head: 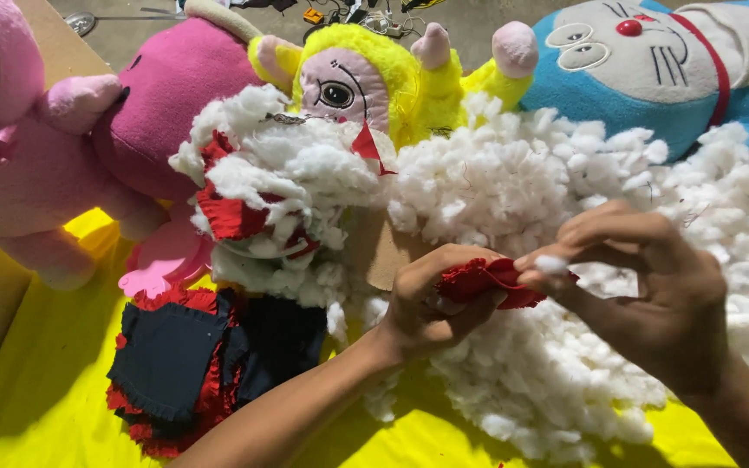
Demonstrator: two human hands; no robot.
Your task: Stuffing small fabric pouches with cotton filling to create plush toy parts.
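Note:
My left hand (pixel 431 303) is closed around a small red plush fabric piece (pixel 489 282), held above a big heap of white stuffing fluff (pixel 522 199). My right hand (pixel 643 286) pinches a small tuft of white stuffing (pixel 551 263) between thumb and fingers, right at the edge of the red piece. Both hands meet over the middle of the heap.
A red fabric shell (pixel 231 217) half filled with stuffing lies to the left, with dark navy and red fabric (pixel 184 364) below it. Pink plush toys (pixel 28 147), a yellow plush toy (pixel 366 78) and a blue and white plush toy (pixel 652 69) line the back. A yellow sheet (pixel 45 390) covers the surface.

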